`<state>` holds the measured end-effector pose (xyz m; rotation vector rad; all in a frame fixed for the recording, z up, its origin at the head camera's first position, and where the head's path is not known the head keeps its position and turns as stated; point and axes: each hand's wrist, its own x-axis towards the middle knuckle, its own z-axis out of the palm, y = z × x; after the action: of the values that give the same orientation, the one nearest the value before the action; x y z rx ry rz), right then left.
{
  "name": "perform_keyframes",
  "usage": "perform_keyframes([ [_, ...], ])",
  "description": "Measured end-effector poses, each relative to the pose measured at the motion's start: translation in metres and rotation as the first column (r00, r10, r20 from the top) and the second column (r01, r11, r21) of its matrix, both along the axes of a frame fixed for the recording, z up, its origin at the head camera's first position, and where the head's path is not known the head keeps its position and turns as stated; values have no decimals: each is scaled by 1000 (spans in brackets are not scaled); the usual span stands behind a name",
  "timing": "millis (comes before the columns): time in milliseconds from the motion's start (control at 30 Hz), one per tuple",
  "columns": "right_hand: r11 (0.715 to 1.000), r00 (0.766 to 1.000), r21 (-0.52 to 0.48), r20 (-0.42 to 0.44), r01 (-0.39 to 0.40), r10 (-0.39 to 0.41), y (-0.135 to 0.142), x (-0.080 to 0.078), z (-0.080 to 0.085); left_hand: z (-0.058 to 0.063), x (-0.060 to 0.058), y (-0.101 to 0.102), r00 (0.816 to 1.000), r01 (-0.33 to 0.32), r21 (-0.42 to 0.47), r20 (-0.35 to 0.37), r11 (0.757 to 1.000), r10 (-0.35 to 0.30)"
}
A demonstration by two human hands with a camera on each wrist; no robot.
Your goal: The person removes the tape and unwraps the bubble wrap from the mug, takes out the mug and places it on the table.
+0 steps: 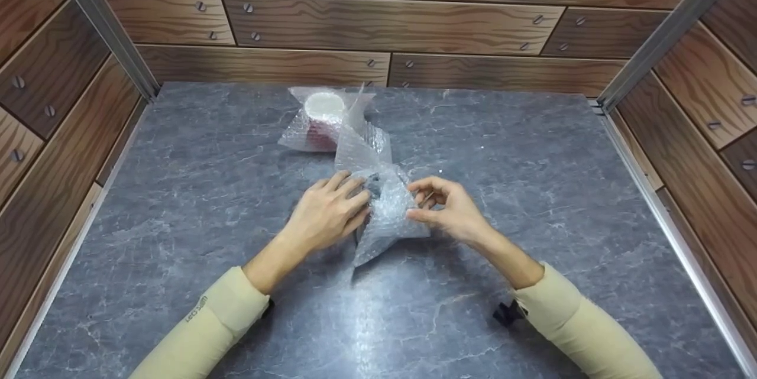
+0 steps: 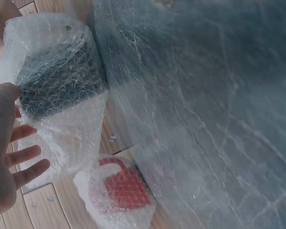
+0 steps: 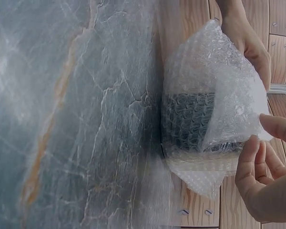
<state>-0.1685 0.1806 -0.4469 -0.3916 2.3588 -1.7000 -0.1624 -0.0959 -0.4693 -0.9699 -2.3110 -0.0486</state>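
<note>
A dark object (image 2: 57, 81), its exact kind hidden by bubble wrap (image 1: 393, 207), stands in front of me between my two hands. On its left side my left hand (image 1: 331, 210) rests with the fingers spread; in the left wrist view the thumb touches the wrap and the other fingers extend beside it. My right hand (image 1: 446, 207) is at the right side, its thumb and index fingertips touching the loose wrap but apart from each other. Behind, a red mug (image 1: 322, 130) with a white inside is also in bubble wrap; its handle shows in the left wrist view.
The grey marbled tabletop (image 1: 532, 190) runs beneath everything. Wood-patterned panels (image 1: 384, 21) enclose the back and sides, with metal rails (image 1: 680, 255) at the edges. The wrap around the mug lies close to the nearer wrap's upper end.
</note>
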Motion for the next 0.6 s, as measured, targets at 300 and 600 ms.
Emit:
perform_keyframes([
  [300, 1000, 1000, 15, -12, -7, 7, 3, 7, 2, 1, 0, 0, 1000, 6, 9, 13, 1000, -6],
  [600, 999, 998, -8, -51, -35, 34, 7, 18, 6, 0, 0, 1, 1000, 7, 6, 24, 1000, -7],
])
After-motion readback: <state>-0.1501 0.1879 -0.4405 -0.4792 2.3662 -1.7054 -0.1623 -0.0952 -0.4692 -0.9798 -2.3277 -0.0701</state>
